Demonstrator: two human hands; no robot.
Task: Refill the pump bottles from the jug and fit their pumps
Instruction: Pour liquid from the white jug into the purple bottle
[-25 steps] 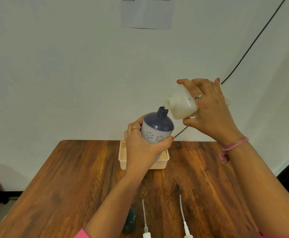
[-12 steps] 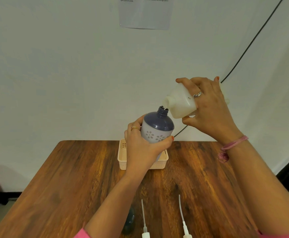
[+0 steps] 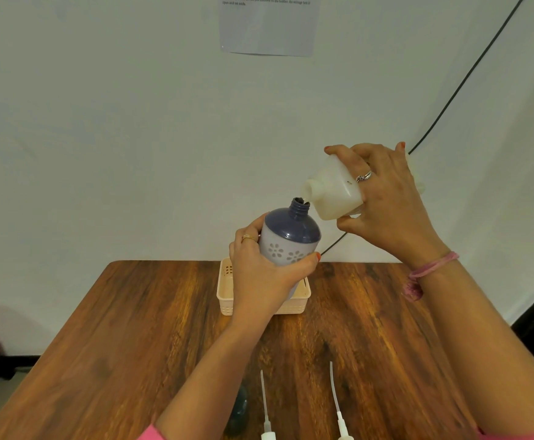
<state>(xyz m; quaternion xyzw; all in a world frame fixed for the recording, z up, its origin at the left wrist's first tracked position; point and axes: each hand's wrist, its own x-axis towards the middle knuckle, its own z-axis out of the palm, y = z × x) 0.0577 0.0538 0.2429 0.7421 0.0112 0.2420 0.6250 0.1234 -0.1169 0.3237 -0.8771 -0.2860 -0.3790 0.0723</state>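
Observation:
My left hand (image 3: 260,277) grips a purple and lilac pump bottle (image 3: 289,238) with white flowers, held above the table with its open neck tilted right. A white jug (image 3: 332,193) lies tipped in my right hand (image 3: 389,201), its spout right at the bottle's neck. Two pumps with long white tubes, one on the left (image 3: 265,404) and one on the right (image 3: 337,398), lie on the table near the front edge. A dark object (image 3: 239,411), partly hidden by my left forearm, lies beside the left pump.
A cream plastic basket (image 3: 226,289) stands on the wooden table (image 3: 116,328) behind my left hand. A white wall rises just behind the table, with a black cable (image 3: 468,71) and a sheet of paper (image 3: 267,23) on it.
The bottle and jug stay nearly still, spout held at the neck. The jug has shifted very slightly.

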